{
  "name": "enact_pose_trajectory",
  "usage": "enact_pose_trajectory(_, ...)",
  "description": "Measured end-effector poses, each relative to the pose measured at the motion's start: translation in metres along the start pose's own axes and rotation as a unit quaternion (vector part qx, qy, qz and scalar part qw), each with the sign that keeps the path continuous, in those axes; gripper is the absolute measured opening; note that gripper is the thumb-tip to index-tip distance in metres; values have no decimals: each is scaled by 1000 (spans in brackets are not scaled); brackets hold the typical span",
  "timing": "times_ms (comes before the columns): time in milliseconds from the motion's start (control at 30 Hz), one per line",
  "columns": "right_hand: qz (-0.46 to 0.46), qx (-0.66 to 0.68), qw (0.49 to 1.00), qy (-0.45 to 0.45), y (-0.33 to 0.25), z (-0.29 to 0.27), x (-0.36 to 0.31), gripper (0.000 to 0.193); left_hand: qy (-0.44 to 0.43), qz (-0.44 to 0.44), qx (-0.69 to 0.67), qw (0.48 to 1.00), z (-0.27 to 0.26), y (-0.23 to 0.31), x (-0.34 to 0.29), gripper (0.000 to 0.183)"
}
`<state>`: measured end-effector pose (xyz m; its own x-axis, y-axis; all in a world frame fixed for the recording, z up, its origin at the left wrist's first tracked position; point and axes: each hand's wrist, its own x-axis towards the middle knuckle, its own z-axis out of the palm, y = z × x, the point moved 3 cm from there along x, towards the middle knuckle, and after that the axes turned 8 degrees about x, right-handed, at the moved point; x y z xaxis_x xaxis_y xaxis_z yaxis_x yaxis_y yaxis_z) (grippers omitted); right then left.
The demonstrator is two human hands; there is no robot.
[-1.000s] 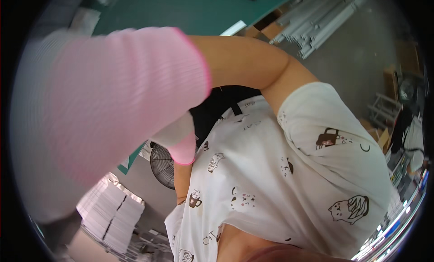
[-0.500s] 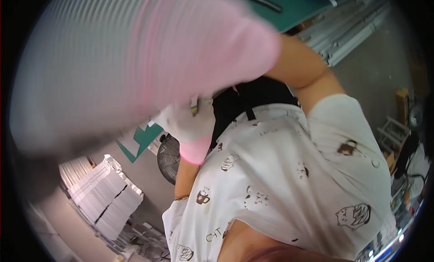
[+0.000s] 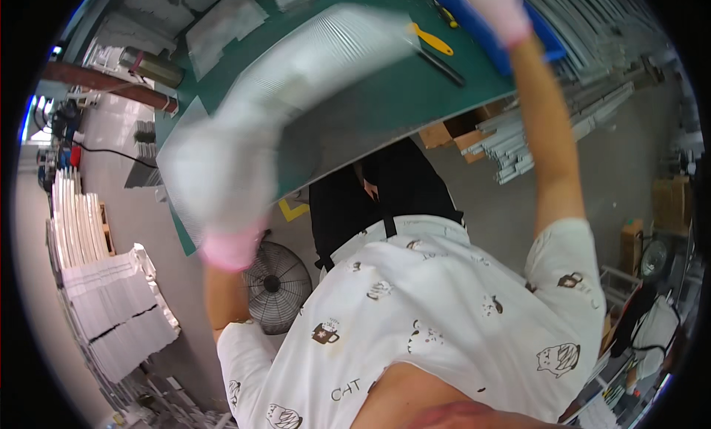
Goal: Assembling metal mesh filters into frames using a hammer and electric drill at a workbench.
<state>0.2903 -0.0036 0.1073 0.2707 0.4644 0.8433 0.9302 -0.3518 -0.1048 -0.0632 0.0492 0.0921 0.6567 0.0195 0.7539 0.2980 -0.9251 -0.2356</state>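
Observation:
My left hand (image 3: 226, 170), in a white glove with a pink cuff, is at the left part of the green table (image 3: 385, 122), smeared by motion. It lies against the lower end of a long, whitish, finely pleated sheet (image 3: 326, 55), which is blurred too and curves away over the table. Whether the fingers grip the sheet is unclear. My right hand (image 3: 496, 7), gloved alike, reaches to the far right over a blue bin (image 3: 548, 40); the upper edge cuts it off and its fingers are hidden. Near the bin lie a yellow-handled tool (image 3: 432, 40) and a black bar (image 3: 442, 68).
A metal flask (image 3: 155, 66) stands by the table's left end, near clear sheets (image 3: 222, 29). Below the table's edge is a black floor fan (image 3: 272, 285). Metal profiles (image 3: 511, 151) are stacked at the right, and white panels (image 3: 115, 310) at lower left.
My right hand has swung from close in front of the camera to the far right, above the blue bin. My left hand has moved left, and the table has come into view.

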Motion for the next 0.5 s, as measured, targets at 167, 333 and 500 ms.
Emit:
enact_pose_trajectory(167, -25, -86, 945, -314, 20, 88, -189, 45, -194, -37, -9, 980, 87, 71, -128, 32)
enact_pose_trajectory(333, 90, 105, 945, -295, 2, 92, -175, 40, -246, -204, -68, 945, 64, 74, -146, 39)
enact_pose_trajectory(500, 10, 271, 931, -246, -30, 109, -167, 41, -294, -490, -32, 820, 49, 30, -183, 27)
